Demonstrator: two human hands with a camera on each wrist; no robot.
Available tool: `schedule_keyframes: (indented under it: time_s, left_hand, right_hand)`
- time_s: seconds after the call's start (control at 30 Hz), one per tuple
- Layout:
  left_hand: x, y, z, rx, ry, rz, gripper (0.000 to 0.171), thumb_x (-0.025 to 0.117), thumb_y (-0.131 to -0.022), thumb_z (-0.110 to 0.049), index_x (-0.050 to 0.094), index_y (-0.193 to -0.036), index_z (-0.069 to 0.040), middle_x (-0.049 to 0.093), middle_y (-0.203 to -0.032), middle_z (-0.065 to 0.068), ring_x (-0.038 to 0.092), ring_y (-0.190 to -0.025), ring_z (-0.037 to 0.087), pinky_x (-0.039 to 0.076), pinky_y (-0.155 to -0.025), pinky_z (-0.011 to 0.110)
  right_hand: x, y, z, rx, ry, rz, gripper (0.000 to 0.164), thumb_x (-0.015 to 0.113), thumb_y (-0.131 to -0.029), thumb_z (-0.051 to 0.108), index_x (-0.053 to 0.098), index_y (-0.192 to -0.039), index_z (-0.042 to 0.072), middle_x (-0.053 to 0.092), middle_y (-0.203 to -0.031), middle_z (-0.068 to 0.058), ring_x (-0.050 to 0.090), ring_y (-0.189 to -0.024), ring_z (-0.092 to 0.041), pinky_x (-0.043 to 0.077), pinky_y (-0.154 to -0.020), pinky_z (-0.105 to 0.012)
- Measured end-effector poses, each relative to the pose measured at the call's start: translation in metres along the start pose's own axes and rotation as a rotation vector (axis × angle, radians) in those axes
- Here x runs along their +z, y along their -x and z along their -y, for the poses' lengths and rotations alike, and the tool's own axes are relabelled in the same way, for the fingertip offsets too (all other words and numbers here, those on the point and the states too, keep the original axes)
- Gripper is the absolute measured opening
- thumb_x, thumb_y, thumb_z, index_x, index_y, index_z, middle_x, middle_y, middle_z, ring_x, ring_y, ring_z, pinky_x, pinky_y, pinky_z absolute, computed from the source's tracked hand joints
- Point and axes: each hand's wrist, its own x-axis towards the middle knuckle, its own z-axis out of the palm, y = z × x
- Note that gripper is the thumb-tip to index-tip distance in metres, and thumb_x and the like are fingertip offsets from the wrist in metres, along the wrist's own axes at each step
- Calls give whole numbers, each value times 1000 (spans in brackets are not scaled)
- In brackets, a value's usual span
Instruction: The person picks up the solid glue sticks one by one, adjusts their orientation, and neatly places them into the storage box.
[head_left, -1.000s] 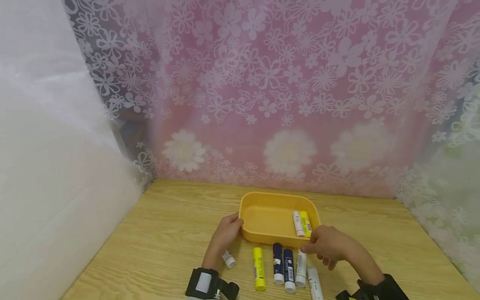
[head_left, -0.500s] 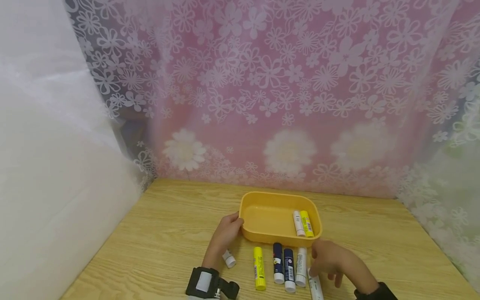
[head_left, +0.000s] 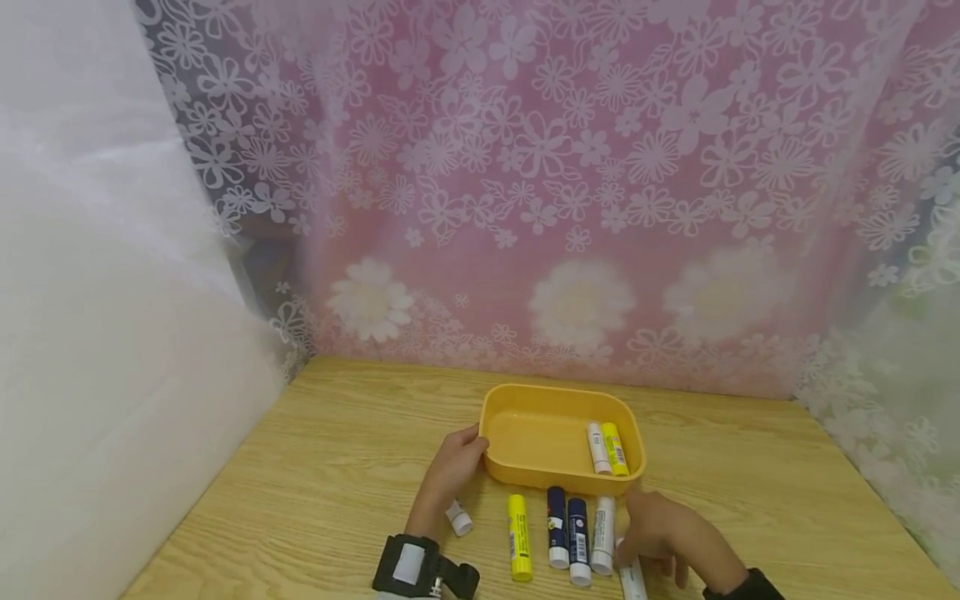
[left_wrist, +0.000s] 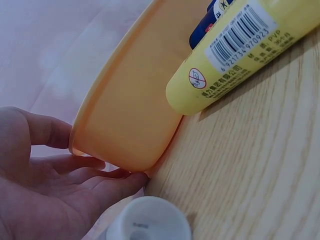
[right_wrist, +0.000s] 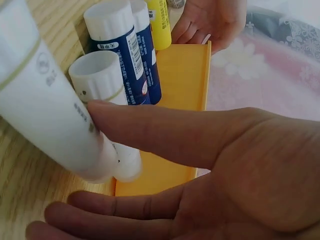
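My left hand (head_left: 453, 463) holds the left end of a yellow plastic tray (head_left: 517, 477); in the left wrist view the thumb lies at its rim and the fingers against its outer wall. Inside the tray, a white glue stick (head_left: 597, 448) and a yellow one lie side by side at the right. My right hand (head_left: 663, 533) is over the rightmost white glue stick (head_left: 634, 582) on the table. In the right wrist view its thumb overlaps that stick (right_wrist: 47, 100), while the other fingers extend apart below it. Whether the thumb presses on it I cannot tell.
In front of the tray lie a yellow glue stick (head_left: 519, 537), two dark blue ones (head_left: 556, 527) and another white one (head_left: 603, 535). A white-capped stick (head_left: 460, 520) is partly hidden by the left forearm. A flowered curtain (head_left: 570, 183) hangs behind the wooden table (head_left: 360, 417).
My right hand has moved from the tray's front right corner down toward me, to the rightmost white glue stick. The left hand and tray have stayed in place.
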Motion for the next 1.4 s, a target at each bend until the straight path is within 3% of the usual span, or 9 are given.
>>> schedule_keyframes:
  time_s: [0.1, 0.33, 0.7, 1.1, 1.4]
  left_hand:
    - [0, 0, 0, 6, -2, 0, 49, 45, -103, -19, 50, -148, 0, 51, -152, 18, 42, -146, 35, 32, -119, 57]
    - [1, 0, 0, 10, -8, -3, 49, 45, -103, -19, 49, -148, 0, 51, -152, 18, 41, -146, 35, 32, -119, 57]
    - [0, 0, 0, 9, -1, 3, 49, 45, -103, -19, 49, -148, 0, 50, -152, 18, 40, -147, 35, 31, -120, 56]
    - [-1, 0, -1, 15, -4, 3, 49, 45, -103, -19, 49, -148, 0, 51, -152, 18, 42, -145, 34, 31, -120, 56]
    - [0, 1, -1, 7, -3, 2, 49, 46, -103, -19, 50, -148, -1, 52, -151, 17, 44, -144, 33, 32, -119, 57]
  right_hand:
    - [1, -5, -3, 17, 13, 7, 65, 85, -81, 23, 47, -124, -7, 61, -81, -19, 68, -66, -35, 61, -58, -52]
    - [7, -18, -15, 8, 27, -17, 44, 82, -81, 21, 53, -104, -1, 60, -74, -17, 67, -57, -33, 59, -50, -45]
    - [3, -6, -10, -53, 25, -80, 26, 72, -85, 13, 56, -98, -3, 59, -76, -17, 66, -56, -32, 59, -48, -46]
    - [2, -11, -16, -73, -7, -94, 26, 63, -88, 12, 54, -107, -2, 56, -86, -18, 66, -56, -33, 59, -47, -43]
    - [2, -11, -17, -79, -13, -94, 19, 65, -90, 13, 52, -99, 2, 55, -83, -15, 66, -55, -33, 59, -47, -45]
